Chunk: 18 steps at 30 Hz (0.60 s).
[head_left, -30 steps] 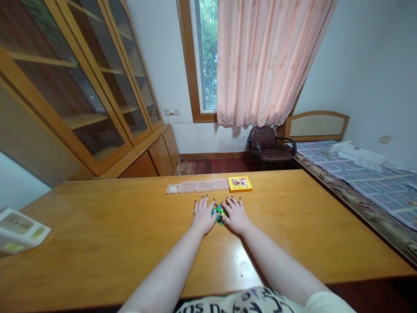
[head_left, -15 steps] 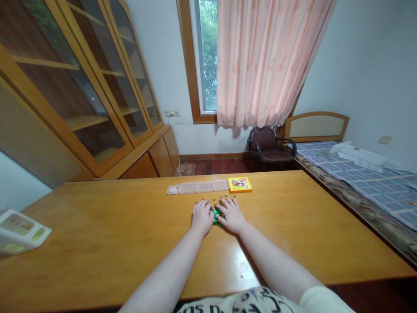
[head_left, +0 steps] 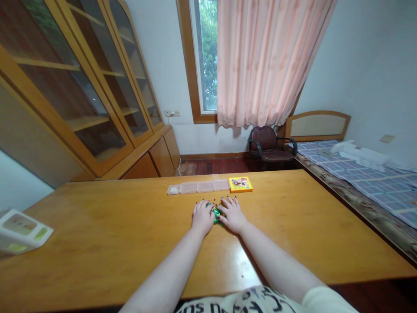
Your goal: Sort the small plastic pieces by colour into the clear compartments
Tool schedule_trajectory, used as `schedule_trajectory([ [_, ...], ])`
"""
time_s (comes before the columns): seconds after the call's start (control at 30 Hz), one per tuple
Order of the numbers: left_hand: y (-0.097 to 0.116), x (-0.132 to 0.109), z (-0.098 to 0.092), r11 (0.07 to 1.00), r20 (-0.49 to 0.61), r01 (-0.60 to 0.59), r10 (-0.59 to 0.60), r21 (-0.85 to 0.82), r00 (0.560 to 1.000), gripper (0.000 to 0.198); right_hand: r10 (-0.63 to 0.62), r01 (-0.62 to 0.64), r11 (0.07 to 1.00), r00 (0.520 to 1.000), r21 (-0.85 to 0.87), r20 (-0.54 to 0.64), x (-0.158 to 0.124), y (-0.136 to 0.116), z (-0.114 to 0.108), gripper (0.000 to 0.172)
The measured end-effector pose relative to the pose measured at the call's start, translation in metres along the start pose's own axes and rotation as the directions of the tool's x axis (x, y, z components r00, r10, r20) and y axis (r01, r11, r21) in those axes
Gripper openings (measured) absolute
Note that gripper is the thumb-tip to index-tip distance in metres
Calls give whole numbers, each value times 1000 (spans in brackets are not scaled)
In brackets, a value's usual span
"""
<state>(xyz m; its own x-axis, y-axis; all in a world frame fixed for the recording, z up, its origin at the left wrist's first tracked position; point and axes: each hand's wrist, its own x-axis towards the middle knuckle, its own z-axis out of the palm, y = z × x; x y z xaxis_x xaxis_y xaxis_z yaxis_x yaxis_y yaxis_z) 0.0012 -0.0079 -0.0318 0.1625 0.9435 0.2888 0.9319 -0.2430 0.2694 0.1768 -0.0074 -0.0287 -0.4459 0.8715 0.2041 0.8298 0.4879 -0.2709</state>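
Between my two hands lies a small heap of green and mixed-colour little pieces [head_left: 216, 213], too small to name surely, on the wooden table [head_left: 130, 234]. My left hand [head_left: 202, 216] rests at the heap's left side, palm down, its fingers stretched forward. On the other side, my right hand [head_left: 232, 214] lies flat with fingers spread, its thumb side touching the pieces. Both hands cover part of the heap. Just beyond them, a row of clear plastic trays [head_left: 205, 187] stretches leftward from a yellow box [head_left: 241, 184] with a printed picture.
A white container [head_left: 24, 230] stands at the table's left edge. Past the far edge are a glass-door cabinet [head_left: 97, 87], a dark chair [head_left: 269, 145] and a pink curtain [head_left: 267, 61]. A bed [head_left: 368, 174] runs along the right.
My hands stay almost in place beside the heap. My right hand has shifted very slightly right, and a little more of the coloured pieces shows between the hands.
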Motion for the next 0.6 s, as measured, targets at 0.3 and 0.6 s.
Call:
schedule_trajectory([
  [0.3,1,2,4,998,21,49,-50,36,999,42,133,-135,991,989,-20,-70,3,3,9,57],
  [0.6,-1,-1,1,991,11,-105,106,-79,994,30,139,-141,990,982,-4,-124,1,3,6,40],
])
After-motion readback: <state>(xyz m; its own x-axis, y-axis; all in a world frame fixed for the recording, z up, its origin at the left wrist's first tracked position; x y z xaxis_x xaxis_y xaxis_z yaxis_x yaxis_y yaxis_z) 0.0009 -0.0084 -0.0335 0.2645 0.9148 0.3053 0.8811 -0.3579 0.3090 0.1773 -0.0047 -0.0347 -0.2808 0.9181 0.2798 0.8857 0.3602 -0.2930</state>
